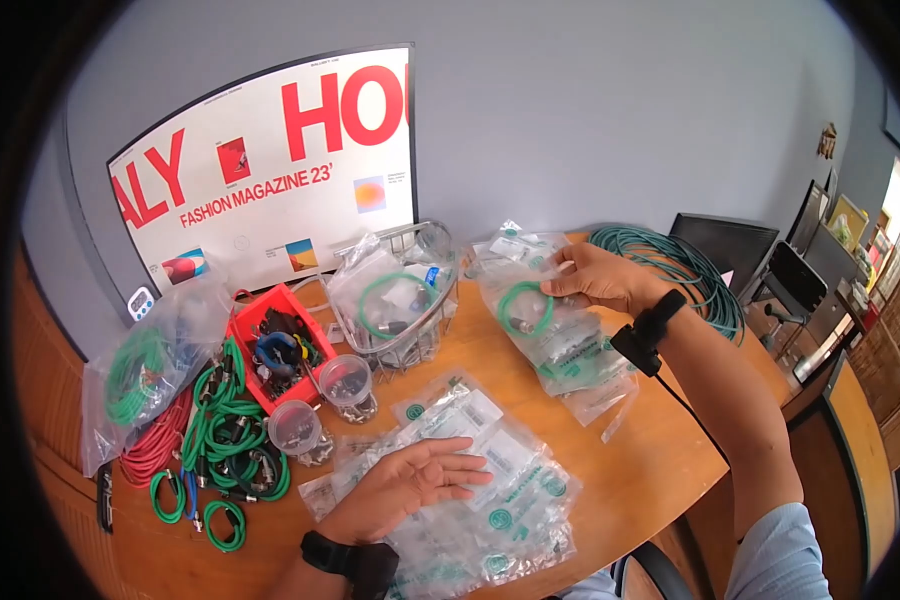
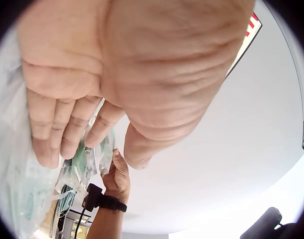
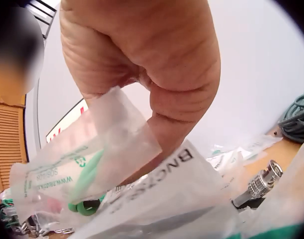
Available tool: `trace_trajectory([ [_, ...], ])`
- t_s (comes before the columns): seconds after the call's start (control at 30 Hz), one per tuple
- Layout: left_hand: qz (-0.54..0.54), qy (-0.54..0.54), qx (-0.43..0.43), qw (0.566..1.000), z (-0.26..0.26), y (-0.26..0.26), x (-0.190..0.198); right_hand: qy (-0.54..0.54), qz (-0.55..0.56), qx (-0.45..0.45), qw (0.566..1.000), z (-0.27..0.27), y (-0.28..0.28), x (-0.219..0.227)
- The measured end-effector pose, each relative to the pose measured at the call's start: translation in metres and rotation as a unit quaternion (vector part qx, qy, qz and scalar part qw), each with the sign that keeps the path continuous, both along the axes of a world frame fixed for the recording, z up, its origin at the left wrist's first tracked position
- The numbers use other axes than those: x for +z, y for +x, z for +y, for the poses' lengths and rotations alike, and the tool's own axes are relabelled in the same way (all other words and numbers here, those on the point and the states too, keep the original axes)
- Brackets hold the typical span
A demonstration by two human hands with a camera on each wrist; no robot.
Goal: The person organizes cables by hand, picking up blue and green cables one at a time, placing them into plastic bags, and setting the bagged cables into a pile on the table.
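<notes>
My right hand (image 1: 615, 280) pinches the upper part of a clear plastic bag (image 3: 57, 174) at the right of the table, thumb against fingers. Inside lies a coiled green cable (image 1: 526, 310). Printed letters reading BNC show on a label (image 3: 177, 167) close to that hand, and a metal BNC connector (image 3: 264, 180) lies beside it. More bagged pieces lie beneath and behind. Near the front, my left hand (image 1: 410, 485) is held palm inward with fingers extended, over a spread of flat clear bags (image 1: 510, 500) with green print. Nothing is in its grasp.
Left of the bags are a wire basket (image 1: 440, 335) with a bagged cable, a red bin (image 1: 310, 330) of tools, two small clear tubs (image 1: 346, 380), and loose green cables (image 1: 205, 425). A dark green cable coil (image 1: 660, 250) sits at the back right. A monitor (image 1: 270, 170) stands behind.
</notes>
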State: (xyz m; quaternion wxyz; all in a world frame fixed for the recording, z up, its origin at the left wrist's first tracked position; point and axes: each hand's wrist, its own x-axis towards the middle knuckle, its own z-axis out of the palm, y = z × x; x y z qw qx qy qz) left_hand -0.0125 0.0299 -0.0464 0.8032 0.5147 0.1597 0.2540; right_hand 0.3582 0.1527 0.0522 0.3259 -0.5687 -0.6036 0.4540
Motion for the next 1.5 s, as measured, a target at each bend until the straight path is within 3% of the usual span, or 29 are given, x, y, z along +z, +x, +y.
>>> trace_trajectory([
  [0.07,-0.025,-0.001,-0.009,1.0,0.002,-0.002,-0.006,-0.019,-0.056,0.013,0.998,0.01,-0.001,0.0],
  [0.13,-0.051,-0.005,-0.02,0.999,0.002,-0.002,-0.007,0.026,-0.2,-0.008,0.979,0.014,-0.004,-0.005],
  [0.17,-0.029,-0.014,-0.013,0.999,0.001,-0.002,-0.004,0.025,-0.2,-0.005,0.979,0.016,-0.005,-0.007],
  [0.2,-0.007,-0.024,-0.007,1.0,0.0,-0.001,-0.002,0.069,-0.321,0.025,0.944,0.017,-0.005,-0.009],
  [0.27,-0.002,-0.035,-0.002,0.999,-0.001,0.0,0.001,0.155,-0.543,0.085,0.821,0.015,-0.014,-0.006],
  [0.33,0.004,-0.044,0.007,0.999,0.0,-0.001,0.001,0.141,-0.531,0.085,0.831,0.004,-0.022,0.005],
  [0.4,-0.002,-0.031,0.001,1.0,-0.001,-0.002,0.001,0.256,-0.605,0.025,0.753,-0.003,-0.031,0.009],
  [0.43,-0.004,-0.032,0.007,0.999,-0.002,-0.001,0.001,0.335,-0.572,0.005,0.749,-0.003,-0.039,0.009],
  [0.47,0.003,-0.032,0.015,0.999,-0.002,-0.001,0.002,0.337,-0.572,0.011,0.748,-0.004,-0.05,0.009],
  [0.53,0.008,-0.032,0.029,0.999,-0.003,0.002,-0.001,0.368,-0.408,0.073,0.832,-0.011,-0.083,0.008],
  [0.6,0.022,0.083,0.049,0.995,-0.003,0.004,-0.007,0.397,-0.339,0.149,0.84,-0.034,-0.12,0.008],
  [0.73,0.012,0.114,0.133,0.984,-0.001,-0.004,0.007,0.354,-0.354,0.219,0.838,-0.065,-0.151,0.005],
  [0.8,-0.005,0.089,0.201,0.976,0.004,-0.01,0.01,0.204,-0.453,0.267,0.826,-0.077,-0.143,-0.001],
  [0.87,-0.005,0.058,0.206,0.977,0.008,-0.01,0.007,0.2,-0.464,0.259,0.823,-0.095,-0.131,-0.014],
  [0.93,0.068,0.073,0.189,0.977,0.009,-0.009,0.004,0.202,-0.471,0.252,0.821,-0.106,-0.124,-0.033],
  [1.0,0.074,0.093,0.182,0.976,0.009,-0.007,-0.003,0.311,-0.408,0.224,0.829,-0.109,-0.115,-0.053],
  [1.03,0.08,0.111,0.176,0.975,0.008,-0.005,-0.006,0.312,-0.409,0.217,0.83,-0.108,-0.114,-0.055],
  [1.1,0.052,0.102,0.184,0.976,0.008,-0.006,-0.006,0.167,-0.357,0.205,0.896,-0.103,-0.117,-0.051],
  [1.2,0.026,0.088,0.218,0.972,0.008,-0.008,0.003,0.123,-0.342,0.189,0.912,-0.103,-0.117,-0.036],
  [1.43,0.032,0.108,0.246,0.963,0.011,-0.007,-0.005,0.243,-0.32,0.13,0.906,-0.111,-0.101,-0.025],
  [1.5,0.021,0.112,0.259,0.959,0.01,-0.008,0.0,0.287,-0.374,0.083,0.878,-0.113,-0.097,-0.024],
])
